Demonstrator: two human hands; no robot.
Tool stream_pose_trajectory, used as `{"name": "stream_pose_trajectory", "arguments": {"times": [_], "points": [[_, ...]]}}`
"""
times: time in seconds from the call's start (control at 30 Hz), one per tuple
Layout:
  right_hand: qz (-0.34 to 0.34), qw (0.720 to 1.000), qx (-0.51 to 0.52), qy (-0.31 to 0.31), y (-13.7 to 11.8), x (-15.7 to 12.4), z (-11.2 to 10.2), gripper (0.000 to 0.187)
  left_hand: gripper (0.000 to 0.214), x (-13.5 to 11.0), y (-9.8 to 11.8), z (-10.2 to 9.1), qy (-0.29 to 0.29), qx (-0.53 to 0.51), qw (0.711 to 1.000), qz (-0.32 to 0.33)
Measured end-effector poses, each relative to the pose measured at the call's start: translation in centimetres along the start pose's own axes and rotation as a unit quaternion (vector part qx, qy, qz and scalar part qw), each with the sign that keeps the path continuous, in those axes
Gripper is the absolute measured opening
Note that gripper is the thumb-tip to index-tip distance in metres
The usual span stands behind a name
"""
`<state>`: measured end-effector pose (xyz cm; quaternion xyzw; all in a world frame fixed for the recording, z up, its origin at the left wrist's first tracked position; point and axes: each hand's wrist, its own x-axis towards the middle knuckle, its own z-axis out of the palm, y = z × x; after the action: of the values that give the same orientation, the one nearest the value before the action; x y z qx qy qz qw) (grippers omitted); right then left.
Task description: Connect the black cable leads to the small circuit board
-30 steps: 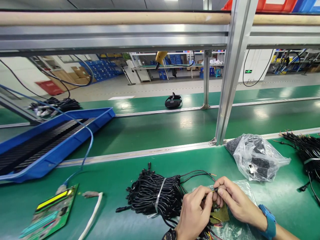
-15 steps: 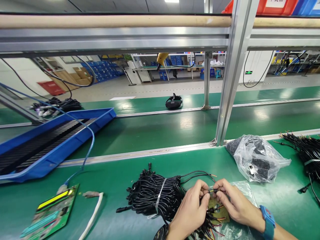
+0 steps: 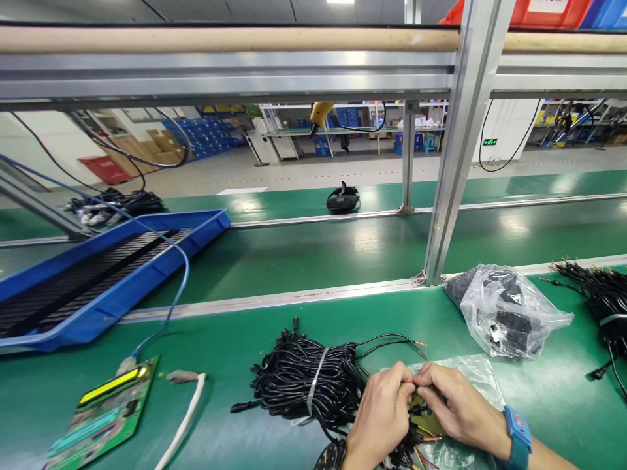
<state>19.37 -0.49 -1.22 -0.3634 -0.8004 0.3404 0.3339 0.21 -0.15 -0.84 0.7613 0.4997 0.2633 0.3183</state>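
Low at right of centre, my left hand and my right hand meet fingertip to fingertip, both pinched closed. Between them only a dark bit of a small black cable connector shows; the fingers cover the rest. Under the hands lie several short black leads with coloured wire ends, above a yellowish board on a clear plastic sheet. Left of my left hand rests a bundle of black cables held by a white tie, with one cable's bare wire ends reaching toward my fingers.
A clear bag of black parts sits beyond my right hand, with another black cable bundle at far right. On the left are a green circuit board, a white cable and a blue tray. A metal post rises ahead.
My hands have drawn closer together, and the connector and thin wire seen between the fingertips before are now mostly covered. The view has shifted slightly.
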Motion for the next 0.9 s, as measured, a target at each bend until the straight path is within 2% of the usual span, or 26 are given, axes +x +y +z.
{"name": "stream_pose_trajectory", "arguments": {"times": [0.13, 0.27, 0.4, 0.5, 0.67, 0.9], "points": [[-0.019, 0.999, -0.029, 0.007, 0.0, 0.1, 0.2, 0.018, 0.021, 0.3, 0.4, -0.5, -0.01, -0.021, 1.0, 0.004], [0.034, 0.999, -0.001, 0.017, -0.5, 0.4, -0.5, 0.011, 0.016, 0.2, 1.2, -1.5, -0.035, -0.025, 0.999, 0.009], [0.075, 0.997, 0.011, 0.027, -0.7, 0.5, -1.0, 0.006, 0.011, 0.1, 1.3, -2.1, -0.048, -0.004, 0.999, -0.014], [0.088, 0.995, 0.029, 0.029, -0.6, 0.5, -1.1, 0.005, 0.016, 0.2, 1.1, -1.8, -0.038, 0.0, 0.999, -0.019], [0.07, 0.997, 0.039, 0.016, -0.3, 0.5, -1.1, 0.007, 0.019, 0.2, 0.9, -0.9, -0.021, -0.02, 1.0, -0.005], [0.041, 0.999, -0.02, -0.01, -0.2, 0.1, -1.0, 0.01, 0.018, 0.1, 0.5, -0.3, -0.021, 0.005, 1.0, 0.003]]}}
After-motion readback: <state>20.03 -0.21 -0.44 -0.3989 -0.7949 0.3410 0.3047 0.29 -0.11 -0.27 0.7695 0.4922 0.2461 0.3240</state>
